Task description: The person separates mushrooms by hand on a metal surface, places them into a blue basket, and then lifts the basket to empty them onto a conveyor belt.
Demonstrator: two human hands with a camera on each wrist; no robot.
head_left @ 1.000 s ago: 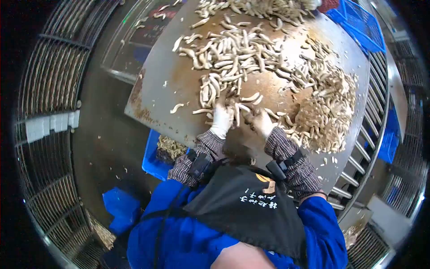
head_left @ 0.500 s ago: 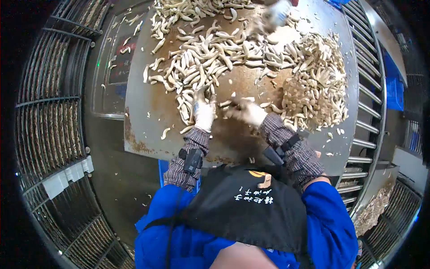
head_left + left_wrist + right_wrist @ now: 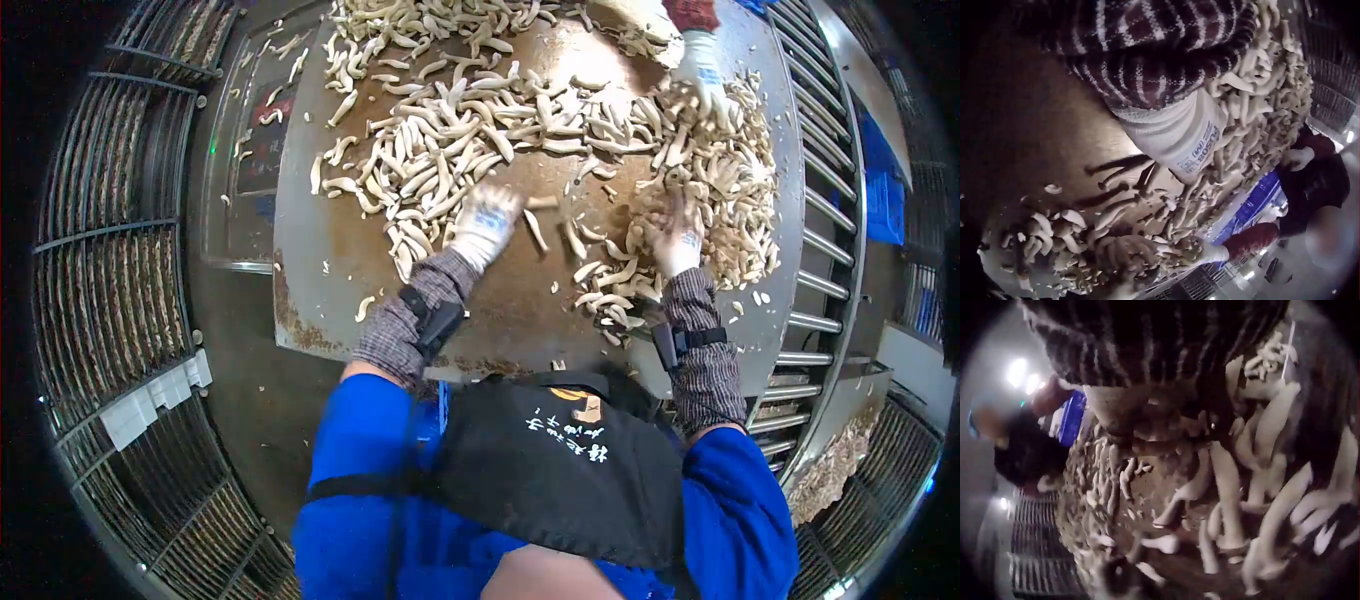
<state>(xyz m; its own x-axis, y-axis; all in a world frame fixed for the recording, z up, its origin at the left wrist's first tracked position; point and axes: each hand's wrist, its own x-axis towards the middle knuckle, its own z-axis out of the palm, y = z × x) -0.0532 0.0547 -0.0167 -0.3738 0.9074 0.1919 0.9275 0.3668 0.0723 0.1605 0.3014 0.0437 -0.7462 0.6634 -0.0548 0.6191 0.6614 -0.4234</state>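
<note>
Many pale, slender mushroom stems [image 3: 470, 120] are spread in loose heaps over a brown-stained metal table [image 3: 320, 250]; they are cream-coloured, curved and finger-shaped, some with small caps. A denser, tangled clump [image 3: 720, 210] is piled just beyond the right fingertips.

The left hand [image 3: 485, 222], in a white glove, is laid on the near edge of the stem pile, and the spread stems are seen ahead of its fingertips. Whether its fingers are curled or flat cannot be told: they are blurred in the head view and hidden behind the glove cuff [image 3: 1175, 134] in the left wrist view. The right hand [image 3: 676, 240], also gloved, is pressed into the clump, with loose stems scattered under and beside its fingers. How far those fingers are open cannot be told either, as they are buried among stems and blurred in the right wrist view.

Checked knit sleeves [image 3: 400, 330] and wrist straps are worn on both forearms. Farther past the right fingers, another person's white-gloved hand [image 3: 700, 75] is set on the far pile. Metal rollers [image 3: 820, 250] are seen along the table's right side.
</note>
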